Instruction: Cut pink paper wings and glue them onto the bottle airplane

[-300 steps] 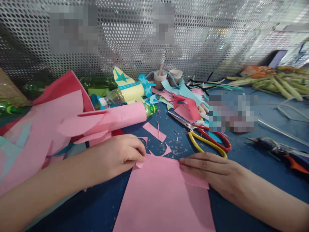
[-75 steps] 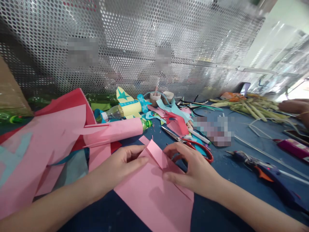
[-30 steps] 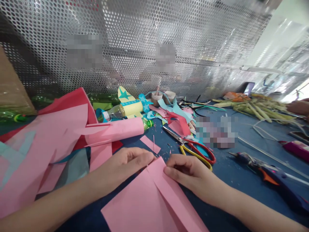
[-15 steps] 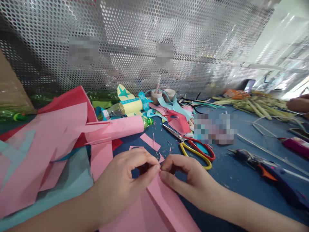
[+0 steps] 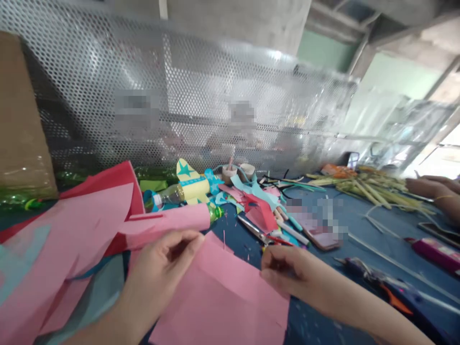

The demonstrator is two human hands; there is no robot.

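Note:
Between my two hands is a sheet of pink paper [image 5: 223, 297], spread out with a faint crease below its top edge. My left hand [image 5: 168, 268] pinches its upper left corner between thumb and fingers. At the upper right edge, my right hand [image 5: 287, 270] is closed on the paper, thumb against the curled fingers. Scissors [image 5: 258, 231] lie just beyond my right hand, which hides most of their handles. A green-capped bottle wrapped in pink paper [image 5: 179, 218] rests beyond my left hand.
Large pink sheets [image 5: 72, 244] cover the left side. A yellow paper-wrapped bottle rocket [image 5: 194, 188] lies behind. Coloured scraps [image 5: 258, 211], a phone [image 5: 321, 235] and a glue gun [image 5: 388, 292] are to the right. Another person's hand [image 5: 434, 189] shows at the far right.
My hands were together at the folded paper's edge; now they are apart and the pink sheet is opened flat between them. The camera view has tilted up.

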